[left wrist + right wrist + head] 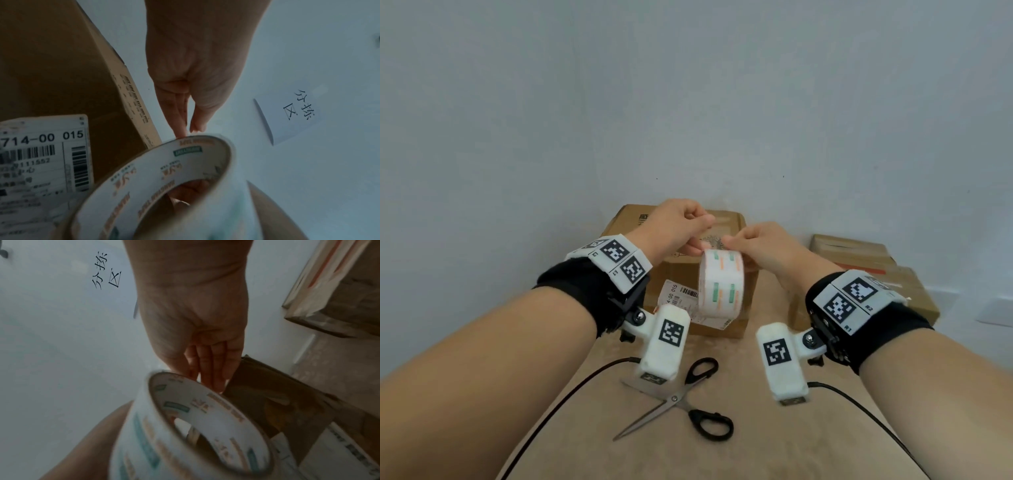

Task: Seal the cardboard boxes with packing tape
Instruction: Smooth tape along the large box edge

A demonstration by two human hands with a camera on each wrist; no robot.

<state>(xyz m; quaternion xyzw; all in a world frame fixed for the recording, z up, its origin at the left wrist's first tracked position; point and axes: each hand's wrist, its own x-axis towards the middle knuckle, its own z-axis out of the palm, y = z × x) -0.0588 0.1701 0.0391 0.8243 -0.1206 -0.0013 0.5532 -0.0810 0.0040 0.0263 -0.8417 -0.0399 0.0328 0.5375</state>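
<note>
A white roll of packing tape [720,282] with green and orange print hangs in the air in front of a brown cardboard box [722,222] that bears a white shipping label [676,294]. Both hands hold the roll at its top rim. My left hand [681,228] pinches the rim from the left. My right hand [760,248] grips it from the right, fingers along the roll's side. The left wrist view shows the left fingertips [182,132] on the roll [156,186]. In the right wrist view the fingers [213,378] reach the roll's edge [185,426].
Black-handled scissors [681,401] lie open on the beige table [808,438] near me. Two more cardboard boxes [876,270] are stacked at the right against the white wall. A paper note [287,116] with handwriting is stuck on the wall. Black cables [571,390] trail from both wrists.
</note>
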